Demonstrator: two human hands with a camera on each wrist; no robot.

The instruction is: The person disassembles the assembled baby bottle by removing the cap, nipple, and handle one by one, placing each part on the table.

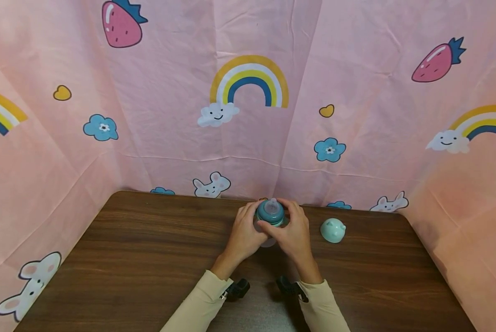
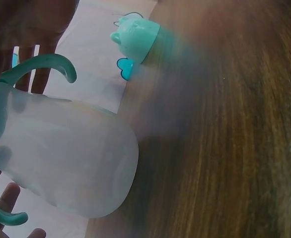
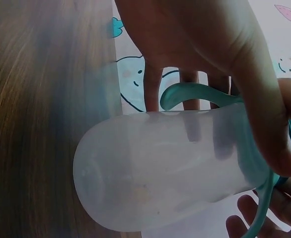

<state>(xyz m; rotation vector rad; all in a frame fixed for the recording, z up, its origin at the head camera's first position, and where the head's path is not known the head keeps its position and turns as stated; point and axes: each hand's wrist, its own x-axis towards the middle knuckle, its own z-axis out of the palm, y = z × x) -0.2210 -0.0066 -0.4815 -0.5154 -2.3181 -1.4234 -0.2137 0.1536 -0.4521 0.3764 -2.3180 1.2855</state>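
Observation:
Both hands hold a baby bottle (image 1: 270,212) near the back edge of the table, between them and upright. Its body (image 3: 150,168) is translucent, with curved mint-green handles (image 2: 46,64) and a teal collar topped by a clear nipple. The left hand (image 1: 246,233) grips it from the left side. From the right, the right hand (image 1: 291,230) grips around the upper part, its thumb (image 3: 264,124) across the front near the collar. Whether the base touches the table cannot be told. To the right of the right hand sits a mint dome cap (image 1: 333,230) with small ears.
The dark wood table (image 1: 148,258) spreads to both sides of the arms. A pink printed cloth (image 1: 169,115) hangs behind it and along the left and right sides. A black wrist strap mount (image 1: 238,289) shows at the left sleeve, another (image 1: 288,286) at the right.

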